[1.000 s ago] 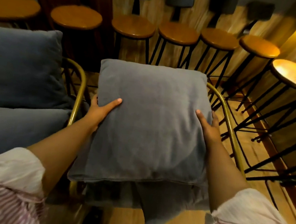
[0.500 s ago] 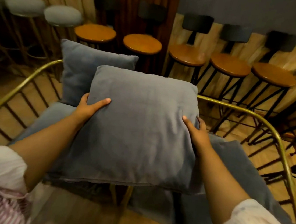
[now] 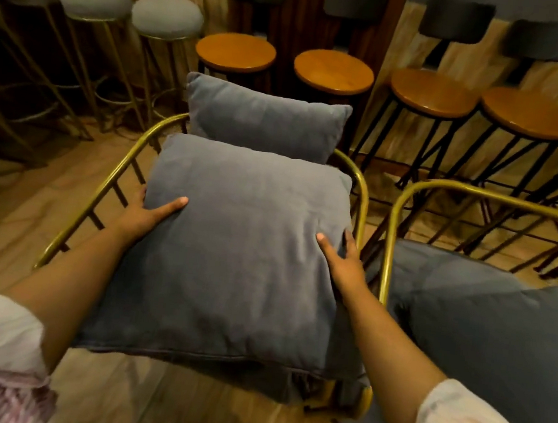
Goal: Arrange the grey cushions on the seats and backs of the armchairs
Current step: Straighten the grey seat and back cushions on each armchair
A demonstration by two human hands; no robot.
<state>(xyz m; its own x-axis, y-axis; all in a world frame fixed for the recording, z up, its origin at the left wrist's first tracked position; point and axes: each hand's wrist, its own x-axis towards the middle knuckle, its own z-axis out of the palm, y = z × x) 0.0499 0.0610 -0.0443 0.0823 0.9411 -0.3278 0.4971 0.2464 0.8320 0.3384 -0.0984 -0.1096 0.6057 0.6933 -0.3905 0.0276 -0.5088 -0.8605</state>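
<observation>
I hold a large square grey cushion [image 3: 239,252] flat over the seat of a brass-framed armchair [image 3: 101,185]. My left hand [image 3: 148,211] grips its left edge with the thumb on top. At the right edge, my right hand [image 3: 343,259] grips the same way. A second grey cushion [image 3: 263,116] stands upright against this chair's back. Under the held cushion a grey seat pad [image 3: 339,379] shows at the front right corner. To the right stands another brass armchair [image 3: 405,204] with a grey cushion [image 3: 499,331] lying on its seat.
Round wooden bar stools on black legs, the nearest [image 3: 333,70] among them, line the wall behind the chairs. Grey padded stools on gold legs [image 3: 167,17] stand at the back left. The wooden floor [image 3: 13,204] shows to the left of the chair.
The view has swung left, and I have carried the cushion from the right armchair over to the left one, where it now sits lower over the seat. Both hands keep their grip.
</observation>
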